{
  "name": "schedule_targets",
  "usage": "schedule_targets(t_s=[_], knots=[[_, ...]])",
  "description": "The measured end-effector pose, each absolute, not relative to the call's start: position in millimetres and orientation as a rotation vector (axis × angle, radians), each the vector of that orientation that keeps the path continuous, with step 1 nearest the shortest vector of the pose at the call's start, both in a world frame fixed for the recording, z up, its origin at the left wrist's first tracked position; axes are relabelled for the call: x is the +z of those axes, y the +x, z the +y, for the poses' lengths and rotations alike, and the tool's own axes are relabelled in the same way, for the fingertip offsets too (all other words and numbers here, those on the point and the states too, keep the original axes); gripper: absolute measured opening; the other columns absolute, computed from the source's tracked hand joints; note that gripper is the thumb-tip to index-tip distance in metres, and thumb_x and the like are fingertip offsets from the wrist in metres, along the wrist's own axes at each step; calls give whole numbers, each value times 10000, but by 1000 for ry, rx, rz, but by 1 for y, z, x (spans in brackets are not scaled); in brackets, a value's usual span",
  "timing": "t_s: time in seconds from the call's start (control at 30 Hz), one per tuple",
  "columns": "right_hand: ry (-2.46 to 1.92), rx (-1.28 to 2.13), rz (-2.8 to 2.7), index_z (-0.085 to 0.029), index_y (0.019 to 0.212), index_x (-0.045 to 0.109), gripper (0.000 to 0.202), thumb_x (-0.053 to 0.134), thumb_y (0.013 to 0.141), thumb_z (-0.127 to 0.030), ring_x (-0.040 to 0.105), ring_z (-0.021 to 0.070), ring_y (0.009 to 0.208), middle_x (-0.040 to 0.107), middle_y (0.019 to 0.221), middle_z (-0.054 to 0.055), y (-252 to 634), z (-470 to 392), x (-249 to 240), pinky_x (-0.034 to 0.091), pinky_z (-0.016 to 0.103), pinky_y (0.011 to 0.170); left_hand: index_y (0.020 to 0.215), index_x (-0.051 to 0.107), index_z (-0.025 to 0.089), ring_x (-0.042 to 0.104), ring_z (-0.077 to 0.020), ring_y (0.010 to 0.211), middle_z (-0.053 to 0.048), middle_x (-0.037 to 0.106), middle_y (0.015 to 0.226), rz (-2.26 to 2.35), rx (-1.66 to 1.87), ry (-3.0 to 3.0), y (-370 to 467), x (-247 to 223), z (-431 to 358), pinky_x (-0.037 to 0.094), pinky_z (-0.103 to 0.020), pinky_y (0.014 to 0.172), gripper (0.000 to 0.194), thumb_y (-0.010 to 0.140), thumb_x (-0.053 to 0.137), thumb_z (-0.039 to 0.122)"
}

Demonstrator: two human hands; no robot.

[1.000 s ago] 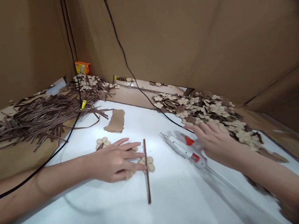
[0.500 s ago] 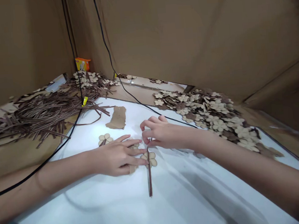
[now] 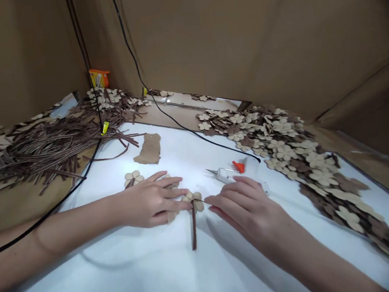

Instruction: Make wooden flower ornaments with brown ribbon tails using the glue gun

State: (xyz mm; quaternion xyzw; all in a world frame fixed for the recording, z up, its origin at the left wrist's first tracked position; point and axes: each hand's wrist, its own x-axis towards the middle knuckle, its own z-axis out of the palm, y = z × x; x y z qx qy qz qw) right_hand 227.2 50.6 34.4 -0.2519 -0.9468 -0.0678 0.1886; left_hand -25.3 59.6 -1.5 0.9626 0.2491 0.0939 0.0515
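Clearly, in the head view, both hands meet over one beige, petalled flower [image 3: 199, 205] on the white worktop [image 3: 140, 269]. A narrow brown strip [image 3: 194, 232] crosses the middle of this flower; one part runs straight toward the near edge, and the other bends off to the right. The left hand [image 3: 151, 202] lies palm down with its fingers spread, its grip wide and closed around nothing, one fingertip pressing at the flower's centre. The right hand [image 3: 250, 207] has its grip pinched tight, thumb against forefinger, on the bent end of the strip, just beside the petals.

A second flower [image 3: 134, 176] with a strip across it lies just beyond the left hand, and more beige petals show partly beneath the fingers. Past the right hand rests a white glue gun [image 3: 224, 175], its metal tip pointing left, with a red-orange part [image 3: 239, 166] next to it. A torn piece of cardboard [image 3: 149, 149] lies farther back. Loose strips [image 3: 51, 147] are heaped at the left, and a long pile of flowers [image 3: 279, 145] spreads along the right. A black cable [image 3: 175, 127] hangs across the back.
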Motion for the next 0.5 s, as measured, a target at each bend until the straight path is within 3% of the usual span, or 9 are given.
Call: schedule_targets(t_s=[0.13, 0.3, 0.5], knots=[[-735, -63, -2592, -130, 995, 582, 190, 461, 865, -62, 531, 164, 835, 617, 827, 50, 230, 30, 19, 397, 372, 916, 1291, 467, 272, 315, -246, 1310, -15, 462, 1367, 778, 270, 2940, -25, -1, 58, 226, -484, 1062, 390, 909, 391, 245], [-676, -168, -2599, -76, 1068, 572, 287, 350, 889, -40, 536, 192, 905, 626, 884, 94, 232, 22, 8, 383, 457, 968, 1290, 474, 279, 324, -260, 1303, -17, 476, 1355, 783, 259, 2898, -24, 2, 59, 255, -489, 1046, 400, 904, 379, 233], [-618, -222, -2563, -77, 1031, 595, 271, 366, 889, -49, 565, 179, 878, 642, 872, 88, 232, 21, 2, 414, 439, 970, 1274, 494, 274, 272, -268, 1334, -14, 475, 1354, 790, 272, 2842, -27, 7, 58, 216, -518, 1058, 397, 898, 370, 245]])
